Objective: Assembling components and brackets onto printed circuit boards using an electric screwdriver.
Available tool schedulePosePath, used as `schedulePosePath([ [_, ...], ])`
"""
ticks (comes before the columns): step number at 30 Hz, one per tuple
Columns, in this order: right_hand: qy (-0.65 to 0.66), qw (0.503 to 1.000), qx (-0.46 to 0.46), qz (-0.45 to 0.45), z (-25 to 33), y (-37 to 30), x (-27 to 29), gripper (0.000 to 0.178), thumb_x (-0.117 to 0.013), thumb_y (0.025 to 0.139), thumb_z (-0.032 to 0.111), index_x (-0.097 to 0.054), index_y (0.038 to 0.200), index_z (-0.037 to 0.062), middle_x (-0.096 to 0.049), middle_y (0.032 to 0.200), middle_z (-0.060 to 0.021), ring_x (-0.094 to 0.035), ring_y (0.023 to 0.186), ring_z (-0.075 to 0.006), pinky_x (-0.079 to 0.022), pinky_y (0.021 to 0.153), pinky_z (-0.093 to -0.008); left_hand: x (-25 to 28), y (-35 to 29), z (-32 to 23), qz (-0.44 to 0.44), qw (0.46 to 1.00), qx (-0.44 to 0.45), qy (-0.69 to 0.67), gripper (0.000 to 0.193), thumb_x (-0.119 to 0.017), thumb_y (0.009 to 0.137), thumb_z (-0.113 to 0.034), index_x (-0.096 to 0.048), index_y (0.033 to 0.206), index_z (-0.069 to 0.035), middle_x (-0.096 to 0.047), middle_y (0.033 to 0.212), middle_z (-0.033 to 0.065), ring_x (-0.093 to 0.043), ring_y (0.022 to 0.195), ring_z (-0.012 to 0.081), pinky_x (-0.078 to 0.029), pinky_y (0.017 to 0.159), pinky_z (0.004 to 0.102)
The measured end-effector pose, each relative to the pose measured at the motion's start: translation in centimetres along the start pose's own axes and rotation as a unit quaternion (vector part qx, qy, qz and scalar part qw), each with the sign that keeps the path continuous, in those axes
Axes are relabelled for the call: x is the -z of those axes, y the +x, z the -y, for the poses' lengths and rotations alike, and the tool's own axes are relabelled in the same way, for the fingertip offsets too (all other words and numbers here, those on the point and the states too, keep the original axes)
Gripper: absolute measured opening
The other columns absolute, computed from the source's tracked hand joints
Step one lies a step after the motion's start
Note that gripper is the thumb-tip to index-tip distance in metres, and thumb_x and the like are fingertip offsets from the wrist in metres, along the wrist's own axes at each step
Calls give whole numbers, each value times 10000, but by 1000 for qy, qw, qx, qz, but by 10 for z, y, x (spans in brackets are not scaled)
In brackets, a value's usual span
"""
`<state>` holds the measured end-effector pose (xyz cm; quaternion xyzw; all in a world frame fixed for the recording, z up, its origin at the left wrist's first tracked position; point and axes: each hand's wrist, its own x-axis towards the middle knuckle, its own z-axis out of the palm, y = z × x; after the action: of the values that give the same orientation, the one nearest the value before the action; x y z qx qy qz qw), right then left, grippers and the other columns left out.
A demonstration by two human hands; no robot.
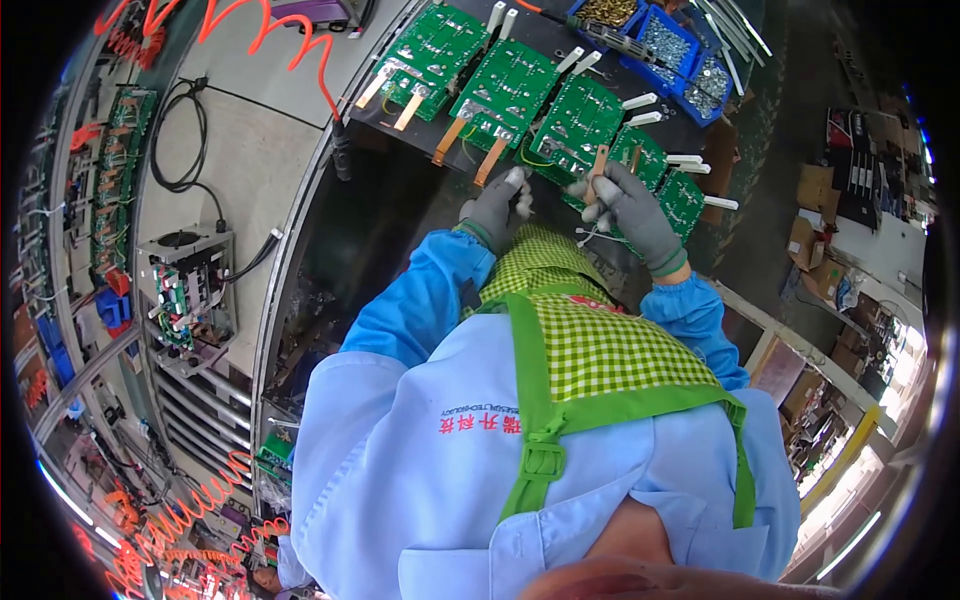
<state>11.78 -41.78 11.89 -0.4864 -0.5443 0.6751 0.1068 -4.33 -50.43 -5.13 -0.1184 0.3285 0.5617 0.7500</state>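
Both my hands wear grey gloves. My right hand (637, 212) is closed, its thumb and fingers pinching a flat copper strip (599, 163) that stands up over the near edge of a green circuit board (582, 118). Whether the strip is fixed to that board is hard to see. To the left, my left hand (494, 212) is curled shut in front of another circuit board (508, 85); the insides of its fingers are hidden. That board has two copper strips (490, 161) jutting toward me. A thin white cable (597, 236) hangs below my right hand.
More circuit boards (432, 52) with white posts line the dark bench. Blue bins (668, 48) of small metal fasteners stand at the far right, a power screwdriver (612, 40) across them. Left, a red coiled hose (300, 35) hangs by the bench's metal edge.
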Motion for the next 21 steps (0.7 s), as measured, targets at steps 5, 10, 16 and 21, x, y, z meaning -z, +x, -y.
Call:
schedulePosePath([
  [5, 47, 997, -59, 8, -27, 2, -3, 316, -469, 912, 277, -489, 1126, 45, -531, 811, 5, -483, 639, -46, -408, 567, -188, -17, 7, -4, 43, 991, -65, -110, 208, -469, 920, -141, -497, 1085, -17, -545, 906, 72, -530, 744, 134, -494, 568, 213],
  [10, -8, 996, -87, 20, -41, 7, -8, 307, -508, 887, 234, -533, 1112, 26, -548, 761, -5, -493, 604, -49, -412, 519, -202, -8, 41, 3, 29, 986, -62, -152, 145, -471, 915, -127, -497, 990, -6, -535, 876, 67, -534, 745, 131, -489, 555, 212],
  [16, -14, 998, -47, -26, -47, 10, -10, 347, -462, 914, 290, -559, 1110, 20, -561, 855, -28, -520, 691, -89, -453, 591, -244, -23, 42, 4, 13, 997, 2, -77, 121, -501, 898, -119, -519, 996, -49, -512, 847, 50, -516, 707, 122, -474, 533, 202],
  [21, -105, 991, -83, -8, -43, 11, -14, 336, -445, 916, 324, -624, 1007, 55, -510, 702, -15, -483, 590, -72, -414, 520, -217, -9, 53, 2, 40, 996, 6, -82, 141, -499, 898, -110, -504, 1025, -49, -517, 832, 41, -507, 691, 120, -453, 513, 199],
])
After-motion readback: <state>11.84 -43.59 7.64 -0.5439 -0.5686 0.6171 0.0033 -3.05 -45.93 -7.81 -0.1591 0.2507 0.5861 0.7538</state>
